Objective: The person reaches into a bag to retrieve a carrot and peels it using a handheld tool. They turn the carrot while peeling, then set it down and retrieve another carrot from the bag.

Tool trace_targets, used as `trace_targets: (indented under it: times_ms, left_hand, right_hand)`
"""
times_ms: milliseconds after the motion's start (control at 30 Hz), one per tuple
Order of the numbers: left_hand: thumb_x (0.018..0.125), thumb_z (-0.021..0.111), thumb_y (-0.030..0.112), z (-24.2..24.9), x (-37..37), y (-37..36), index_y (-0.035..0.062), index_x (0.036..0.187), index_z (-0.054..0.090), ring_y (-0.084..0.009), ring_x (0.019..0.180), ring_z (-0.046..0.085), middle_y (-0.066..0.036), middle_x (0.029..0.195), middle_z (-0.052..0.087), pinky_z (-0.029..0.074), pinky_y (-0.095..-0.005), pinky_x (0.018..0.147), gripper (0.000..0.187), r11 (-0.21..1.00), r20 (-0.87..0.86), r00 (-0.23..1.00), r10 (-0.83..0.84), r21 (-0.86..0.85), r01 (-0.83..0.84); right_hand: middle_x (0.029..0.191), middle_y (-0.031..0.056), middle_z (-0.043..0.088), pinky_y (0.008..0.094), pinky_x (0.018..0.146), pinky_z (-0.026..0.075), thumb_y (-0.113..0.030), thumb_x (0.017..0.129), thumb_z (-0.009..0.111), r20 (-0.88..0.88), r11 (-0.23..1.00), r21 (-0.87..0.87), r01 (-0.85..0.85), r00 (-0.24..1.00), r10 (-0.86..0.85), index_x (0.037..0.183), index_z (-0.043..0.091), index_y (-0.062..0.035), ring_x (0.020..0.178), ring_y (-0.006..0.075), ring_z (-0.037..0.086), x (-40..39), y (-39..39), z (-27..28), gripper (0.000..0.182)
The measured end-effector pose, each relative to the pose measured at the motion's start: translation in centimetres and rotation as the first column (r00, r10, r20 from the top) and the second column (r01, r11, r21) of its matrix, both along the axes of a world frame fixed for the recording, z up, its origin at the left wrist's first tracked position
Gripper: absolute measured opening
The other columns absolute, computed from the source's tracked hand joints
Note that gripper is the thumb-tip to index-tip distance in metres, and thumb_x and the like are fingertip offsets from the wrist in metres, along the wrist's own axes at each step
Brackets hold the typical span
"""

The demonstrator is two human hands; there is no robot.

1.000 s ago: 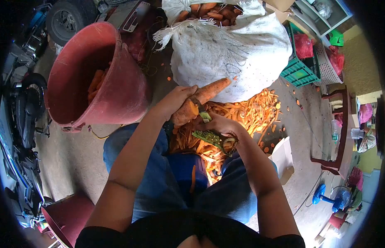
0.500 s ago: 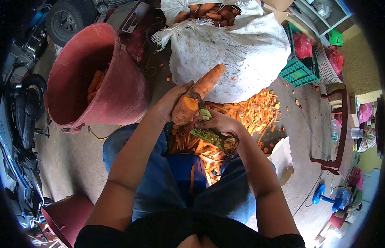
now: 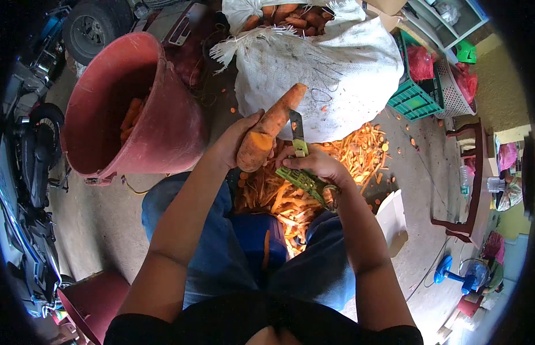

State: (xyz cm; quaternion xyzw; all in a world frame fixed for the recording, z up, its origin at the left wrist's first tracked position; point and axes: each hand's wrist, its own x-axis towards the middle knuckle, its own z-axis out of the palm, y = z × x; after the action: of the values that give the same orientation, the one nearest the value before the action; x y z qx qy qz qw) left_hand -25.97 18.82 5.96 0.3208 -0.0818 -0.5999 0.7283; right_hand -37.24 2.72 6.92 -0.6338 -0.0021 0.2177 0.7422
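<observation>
My left hand point(image 3: 237, 140) is wrapped round a large carrot point(image 3: 274, 119) that slants up to the right. Near its thick end an orange patch of bare flesh shows amid the brownish skin. In my right hand point(image 3: 318, 163) is a knife point(image 3: 296, 127) with a dark blade and a patterned green handle. The blade points upward, its tip right at the carrot's right side near the narrow end. Below both hands, a heap of orange peelings point(image 3: 296, 210) spreads between my knees and out to the right.
A big red tub point(image 3: 181, 123) with some peeled carrots point(image 3: 131, 115) stands at the left. Ahead are white sacks point(image 3: 319, 75), one open with carrots inside. A green crate point(image 3: 415, 102) is at the right, a cardboard piece point(image 3: 392, 221) beside my right knee.
The knife has swung upright and its blade has moved up along the carrot toward the narrow end. My right hand has shifted slightly right; the carrot has tipped a little to the left.
</observation>
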Motion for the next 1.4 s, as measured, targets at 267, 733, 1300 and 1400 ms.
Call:
trace_targets:
  times_ms: [267,733,1300,1400]
  left_hand:
    - [0.077,0.047,0.032,0.7,-0.5,-0.6,0.0012,0.092,0.045,-0.0198,0.059,0.056,-0.011,0.072,0.053,0.049,-0.0333,0.050,0.034,0.984,0.070,0.994,0.080,0.155,-0.090]
    - [0.066,0.055,0.004,-0.7,-0.4,-0.8,0.0015,0.095,0.042,-0.0211,0.067,0.055,-0.008,0.078,0.049,0.051,-0.0339,0.058,0.032,0.948,0.308,0.947,0.089,0.264,-0.176]
    - [0.084,0.033,0.028,-2.7,-4.5,-2.8,0.0040,0.098,0.046,-0.0201,0.074,0.056,-0.011,0.088,0.054,0.049,-0.0351,0.063,0.031,0.960,-0.195,0.972,0.133,0.269,-0.078]
    - [0.084,0.033,0.028,-2.9,-4.4,-3.1,0.0037,0.097,0.046,-0.0212,0.072,0.057,-0.011,0.085,0.055,0.050,-0.0349,0.060,0.031,0.961,-0.203,0.973,0.107,0.274,-0.048]
  right_hand:
    - [0.080,0.0052,0.055,0.0240,0.067,0.039,-0.015,0.075,0.054,-0.106,0.991,0.002,0.134,0.985,-0.133,0.086,0.054,-0.0005,0.074,0.0120,0.050,0.1,-2.1,0.4,0.018]
    - [0.078,0.0034,0.053,0.0241,0.066,0.038,-0.016,0.077,0.051,0.075,0.945,-0.114,0.307,0.951,-0.300,0.085,0.054,-0.0008,0.072,0.0120,0.048,0.6,-2.1,-1.6,0.018]
    - [0.073,0.0058,0.052,0.0247,0.060,0.040,-0.012,0.082,0.046,0.422,0.474,-0.195,0.859,0.509,-0.750,0.089,0.051,-0.0006,0.065,0.0118,0.048,2.2,3.0,-0.5,0.015]
    - [0.075,0.0073,0.053,0.0255,0.062,0.040,-0.011,0.082,0.046,0.448,0.450,-0.245,0.859,0.511,-0.734,0.089,0.051,-0.0002,0.068,0.0124,0.049,2.2,3.1,0.0,0.014]
